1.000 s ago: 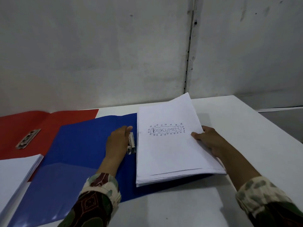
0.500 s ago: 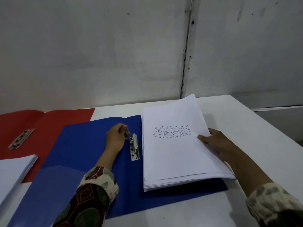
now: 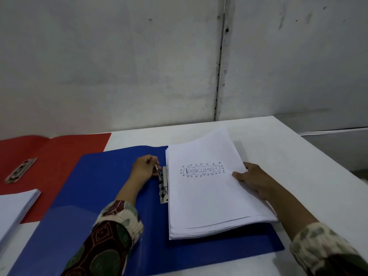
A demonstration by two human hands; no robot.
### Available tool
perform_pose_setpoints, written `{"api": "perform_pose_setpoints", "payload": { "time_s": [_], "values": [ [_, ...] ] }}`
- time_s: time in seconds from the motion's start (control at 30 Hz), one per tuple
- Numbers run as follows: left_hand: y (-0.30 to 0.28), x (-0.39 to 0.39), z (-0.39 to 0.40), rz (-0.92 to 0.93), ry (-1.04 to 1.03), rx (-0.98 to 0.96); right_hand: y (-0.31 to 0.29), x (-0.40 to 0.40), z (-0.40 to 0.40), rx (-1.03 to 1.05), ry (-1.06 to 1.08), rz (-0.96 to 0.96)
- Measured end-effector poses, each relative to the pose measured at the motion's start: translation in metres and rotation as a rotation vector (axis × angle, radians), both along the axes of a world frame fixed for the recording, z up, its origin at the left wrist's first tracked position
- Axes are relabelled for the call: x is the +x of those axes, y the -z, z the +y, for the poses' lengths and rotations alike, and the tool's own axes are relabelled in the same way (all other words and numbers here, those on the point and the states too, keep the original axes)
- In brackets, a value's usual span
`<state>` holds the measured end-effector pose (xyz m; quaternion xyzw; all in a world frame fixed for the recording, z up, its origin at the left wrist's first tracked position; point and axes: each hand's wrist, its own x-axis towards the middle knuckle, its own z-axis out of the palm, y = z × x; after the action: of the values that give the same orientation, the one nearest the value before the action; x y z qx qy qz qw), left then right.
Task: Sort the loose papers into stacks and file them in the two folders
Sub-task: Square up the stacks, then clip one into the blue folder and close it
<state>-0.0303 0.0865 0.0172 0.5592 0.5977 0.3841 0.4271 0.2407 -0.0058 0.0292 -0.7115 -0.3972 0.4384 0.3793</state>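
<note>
Two hands share the filing. The left hand (image 3: 144,169), lying over the spring clip (image 3: 163,188) a second ago, now pinches its lever (image 3: 157,168) up, so the clamp looks open. The right hand (image 3: 253,180) grips the paper stack (image 3: 205,196) by its outer edge. The stack lies between the hands on the blue folder (image 3: 103,186), its long axis pointing away and leaning right.

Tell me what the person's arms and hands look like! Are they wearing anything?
Both hands are bare: the left hand and right hand show no gloves, rings or watch. Patterned sleeves leave the forearms bare. The left sleeve is dark maroon with green ovals and a cream cuff with green blotches. The right sleeve shows the same cream, green-blotched cuff.
</note>
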Motion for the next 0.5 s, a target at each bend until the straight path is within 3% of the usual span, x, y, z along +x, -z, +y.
{"api": "perform_pose_setpoints", "payload": {
  "time_s": [0.2, 0.4, 0.5],
  "values": [
    [0.0011, 0.0003, 0.0031, 0.019, -0.008, -0.005, 0.0036, -0.0010, 0.0029, 0.152, -0.052, -0.234],
    [-0.0010, 0.0011, 0.0028, 0.088, 0.006, 0.042, 0.0070, -0.0026, 0.0063, 0.113, -0.068, -0.072],
    [-0.0033, 0.0022, 0.0000, 0.090, 0.004, 0.073, 0.0079, -0.0043, 0.0096, 0.073, -0.086, -0.098]
  ]
}}
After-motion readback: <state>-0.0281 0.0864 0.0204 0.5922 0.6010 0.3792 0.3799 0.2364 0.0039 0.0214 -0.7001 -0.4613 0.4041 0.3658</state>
